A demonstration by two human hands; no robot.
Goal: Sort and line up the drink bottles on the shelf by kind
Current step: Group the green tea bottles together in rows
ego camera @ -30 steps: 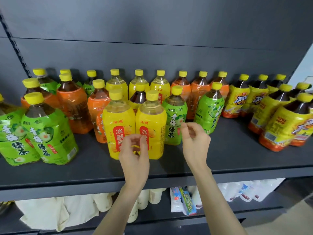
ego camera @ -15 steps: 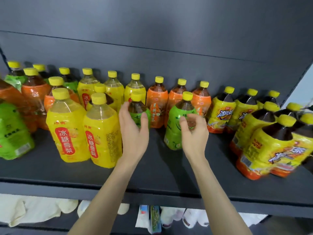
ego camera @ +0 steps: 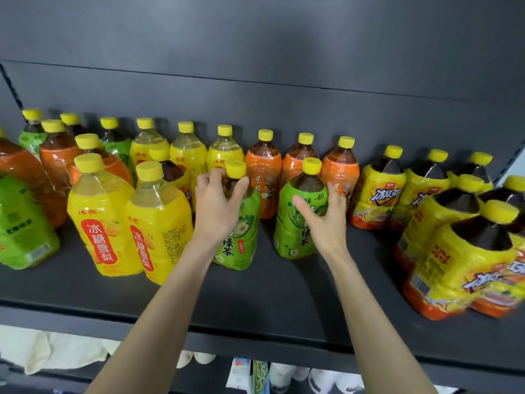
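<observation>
Grabbing two green-tea strays at once, one per hand. Left hand (ego camera: pixel 216 211) is curled round the neck and shoulder of the left green bottle (ego camera: pixel 241 240), fingers just under its yellow cap. Right hand (ego camera: pixel 326 220) is wrapped round the shoulder of the right green bottle (ego camera: pixel 292 231), thumb on the label front, fingers behind. Both hands are closed on a bottle.

Both bottles stand about upright mid-shelf (ego camera: pixel 284 294), just in front of the back row, near each other but apart. The high grip makes sense: the shoulders are clear of neighbours, and it suits a lift or slide.

They sit in front of the orange bottles (ego camera: pixel 262 177) and beside the yellow pear bottles (ego camera: pixel 105 223), so wrong zone. My guess is they belong with the green group (ego camera: pixel 22 223) at far left.

Look: clear plastic, dark tea, bright green wrap with fruit print and dark characters. Iced-tea bottles (ego camera: pixel 377 194) at right look already grouped.
</observation>
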